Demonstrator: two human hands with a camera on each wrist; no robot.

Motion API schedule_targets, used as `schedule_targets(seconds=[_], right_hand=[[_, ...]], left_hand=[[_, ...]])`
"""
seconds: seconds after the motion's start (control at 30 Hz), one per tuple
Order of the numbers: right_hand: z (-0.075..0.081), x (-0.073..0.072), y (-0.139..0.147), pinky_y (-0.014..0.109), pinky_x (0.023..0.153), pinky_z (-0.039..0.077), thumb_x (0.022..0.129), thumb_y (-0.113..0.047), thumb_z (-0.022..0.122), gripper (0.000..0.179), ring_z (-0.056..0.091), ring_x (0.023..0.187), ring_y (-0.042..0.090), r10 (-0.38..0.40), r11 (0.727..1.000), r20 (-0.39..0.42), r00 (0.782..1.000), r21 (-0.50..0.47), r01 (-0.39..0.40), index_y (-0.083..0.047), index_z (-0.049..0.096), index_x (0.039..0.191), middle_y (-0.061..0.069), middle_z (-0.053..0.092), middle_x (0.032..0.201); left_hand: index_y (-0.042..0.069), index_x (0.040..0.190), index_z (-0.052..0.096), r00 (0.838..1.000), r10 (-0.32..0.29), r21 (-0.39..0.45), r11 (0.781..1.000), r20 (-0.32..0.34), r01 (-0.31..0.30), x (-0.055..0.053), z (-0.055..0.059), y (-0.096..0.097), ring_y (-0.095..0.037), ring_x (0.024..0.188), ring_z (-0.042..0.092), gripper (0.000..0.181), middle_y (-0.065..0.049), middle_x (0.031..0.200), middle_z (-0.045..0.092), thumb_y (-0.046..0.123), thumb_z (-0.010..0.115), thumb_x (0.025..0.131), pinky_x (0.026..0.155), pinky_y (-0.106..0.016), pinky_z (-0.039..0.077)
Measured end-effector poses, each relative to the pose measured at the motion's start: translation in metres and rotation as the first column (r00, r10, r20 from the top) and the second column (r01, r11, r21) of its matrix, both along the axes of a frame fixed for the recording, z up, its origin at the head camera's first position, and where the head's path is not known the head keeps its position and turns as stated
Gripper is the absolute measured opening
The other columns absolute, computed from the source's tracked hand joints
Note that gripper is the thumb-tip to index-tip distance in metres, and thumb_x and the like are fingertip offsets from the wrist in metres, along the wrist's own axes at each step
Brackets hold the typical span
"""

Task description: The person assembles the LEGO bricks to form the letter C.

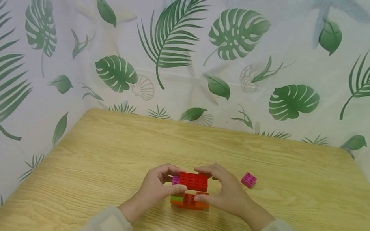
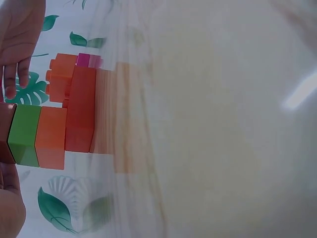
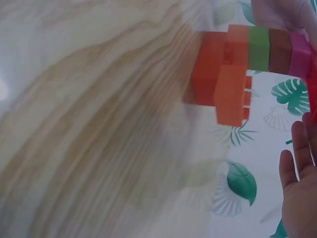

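A stack of toy building blocks (image 1: pixel 189 205) stands on the table before me, with orange-red and orange blocks low down. On its left side, green (image 3: pixel 258 48), brown (image 3: pixel 280 51) and magenta (image 3: pixel 299 55) blocks rise as a column. A long red block (image 1: pixel 193 180) lies at the top and juts rightward over a gap. My left hand (image 1: pixel 159 185) holds the column's upper part, thumb in front and fingers behind. Around the right side curves my right hand (image 1: pixel 227 189), fingertips close to the red block's end, its fingers fairly straight in the right wrist view.
A loose magenta block (image 1: pixel 248 179) lies on the wooden table (image 1: pixel 123 142), right of the stack and farther back. A leaf-patterned cloth (image 1: pixel 179 58) hangs behind the table and along its sides.
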State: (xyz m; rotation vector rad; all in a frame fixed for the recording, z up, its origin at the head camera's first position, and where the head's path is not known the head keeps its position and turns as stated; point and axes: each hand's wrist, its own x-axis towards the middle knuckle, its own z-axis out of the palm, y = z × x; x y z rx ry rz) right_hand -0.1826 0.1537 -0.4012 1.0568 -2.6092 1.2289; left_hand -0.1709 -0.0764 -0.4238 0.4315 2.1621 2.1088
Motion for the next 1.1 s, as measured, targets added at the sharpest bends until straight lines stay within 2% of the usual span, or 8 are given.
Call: schedule_targets(seconds=[0.2,0.37,0.57,0.7,0.93,1.1], right_hand=[[-0.014,-0.003,0.018,0.048,0.088,0.047,0.073,-0.028,0.084,0.063,0.055,0.102,0.015,-0.034,0.999,-0.016,0.999,-0.001,0.034,-0.014,0.057,0.128,-0.005,0.058,0.117],[-0.024,-0.011,0.037,0.048,0.09,0.045,0.075,-0.03,0.083,0.061,0.054,0.103,0.018,-0.106,0.994,-0.026,0.994,0.035,0.107,-0.013,0.057,0.128,0.001,0.058,0.115],[-0.03,-0.022,0.06,0.05,0.083,0.047,0.076,-0.029,0.082,0.06,0.055,0.102,0.027,-0.197,0.976,-0.073,0.978,0.081,0.203,-0.007,0.058,0.126,0.01,0.06,0.113],[-0.034,-0.029,0.074,0.051,0.088,0.046,0.074,-0.026,0.083,0.06,0.056,0.102,0.031,-0.24,0.961,-0.106,0.965,0.111,0.251,-0.003,0.059,0.125,0.013,0.06,0.115],[-0.04,-0.034,0.092,0.054,0.089,0.045,0.077,-0.028,0.081,0.063,0.054,0.106,0.038,-0.287,0.938,-0.098,0.953,0.172,0.3,0.003,0.056,0.126,0.02,0.059,0.117],[-0.044,-0.037,0.102,0.053,0.086,0.047,0.078,-0.028,0.081,0.065,0.057,0.101,0.038,-0.317,0.918,-0.085,0.945,0.222,0.328,0.006,0.054,0.127,0.023,0.059,0.113]], left_hand=[[-0.001,0.111,0.064,1.0,0.004,-0.006,1.0,0.016,-0.004,0.0,0.001,0.0,-0.023,0.091,0.059,0.034,-0.011,0.106,0.062,0.003,0.076,0.08,0.074,-0.032,0.055],[0.0,0.111,0.064,1.0,0.013,-0.02,1.0,0.014,-0.013,0.0,0.002,-0.001,-0.023,0.091,0.059,0.034,-0.01,0.106,0.062,0.004,0.076,0.08,0.074,-0.029,0.055],[0.002,0.111,0.064,1.0,0.02,-0.036,0.999,0.014,-0.019,0.0,0.002,-0.002,-0.029,0.094,0.059,0.034,-0.009,0.107,0.062,0.005,0.077,0.08,0.075,-0.028,0.054],[0.002,0.111,0.064,1.0,0.019,-0.043,0.999,0.015,-0.019,0.0,0.002,-0.002,-0.031,0.095,0.059,0.034,-0.009,0.107,0.062,0.006,0.077,0.081,0.075,-0.028,0.054],[0.001,0.112,0.064,1.0,0.012,-0.047,0.999,0.013,-0.011,0.0,0.002,-0.002,-0.023,0.092,0.06,0.033,-0.009,0.107,0.062,0.005,0.076,0.081,0.074,-0.029,0.055],[0.001,0.111,0.064,1.0,0.009,-0.05,0.999,0.016,-0.008,0.001,0.003,-0.001,-0.023,0.092,0.06,0.033,-0.009,0.107,0.062,0.006,0.076,0.081,0.074,-0.028,0.055]])
